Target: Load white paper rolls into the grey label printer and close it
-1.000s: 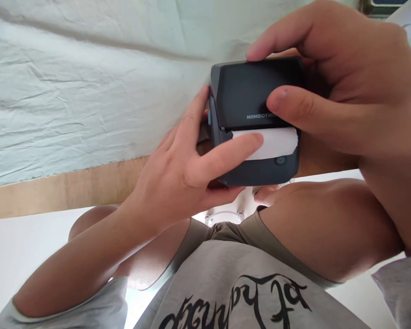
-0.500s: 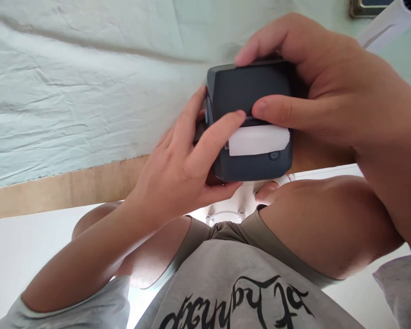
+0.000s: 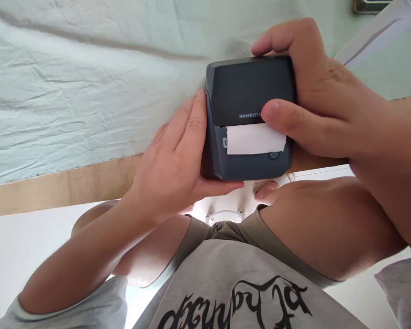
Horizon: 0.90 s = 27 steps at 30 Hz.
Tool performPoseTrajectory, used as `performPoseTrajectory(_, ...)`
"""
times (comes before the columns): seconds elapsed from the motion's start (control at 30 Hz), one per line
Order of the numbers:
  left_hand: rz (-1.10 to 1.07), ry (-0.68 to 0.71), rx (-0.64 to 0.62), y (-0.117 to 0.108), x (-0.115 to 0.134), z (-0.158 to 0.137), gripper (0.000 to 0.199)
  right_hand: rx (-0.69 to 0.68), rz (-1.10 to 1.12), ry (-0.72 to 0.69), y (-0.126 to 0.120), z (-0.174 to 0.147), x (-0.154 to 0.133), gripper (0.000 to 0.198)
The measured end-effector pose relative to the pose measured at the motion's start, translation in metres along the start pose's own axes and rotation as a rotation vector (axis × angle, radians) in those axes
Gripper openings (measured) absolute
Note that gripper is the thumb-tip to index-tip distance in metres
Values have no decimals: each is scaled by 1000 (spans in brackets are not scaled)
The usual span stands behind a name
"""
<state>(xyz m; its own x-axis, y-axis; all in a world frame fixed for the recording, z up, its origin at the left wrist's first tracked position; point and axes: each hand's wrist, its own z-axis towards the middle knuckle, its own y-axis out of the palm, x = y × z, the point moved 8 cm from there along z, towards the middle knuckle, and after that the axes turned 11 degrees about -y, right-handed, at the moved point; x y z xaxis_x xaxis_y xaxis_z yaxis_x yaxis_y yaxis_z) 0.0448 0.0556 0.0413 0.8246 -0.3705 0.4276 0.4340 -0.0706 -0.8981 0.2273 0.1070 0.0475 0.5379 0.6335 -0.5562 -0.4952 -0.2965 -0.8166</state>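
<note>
So the left hand [image 3: 167,160] just took its index finger off the front of the dark printer [image 3: 248,87], leaving the paper strip [image 3: 255,139] uncovered. Both it and the right hand [image 3: 332,87] clasp the printer, upper middle of frame.

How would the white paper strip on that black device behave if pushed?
The paper strip would probably bend easily, looking thin. Seemingly emerging from the black device, it may resist sliding free.
</note>
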Motion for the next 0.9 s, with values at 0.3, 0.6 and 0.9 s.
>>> performPoseTrajectory(0.3,-59,43,-71,3,2,3,117,97,21,31,-10,-3,-6,69)
performPoseTrajectory(0.6,-54,-94,-83,0,-3,4,107,119,-33,148,-6,-8,-3,75)
performPoseTrajectory(0.9,-53,-118,-44,0,-3,5,106,119,79,205,-4,-13,9,104)
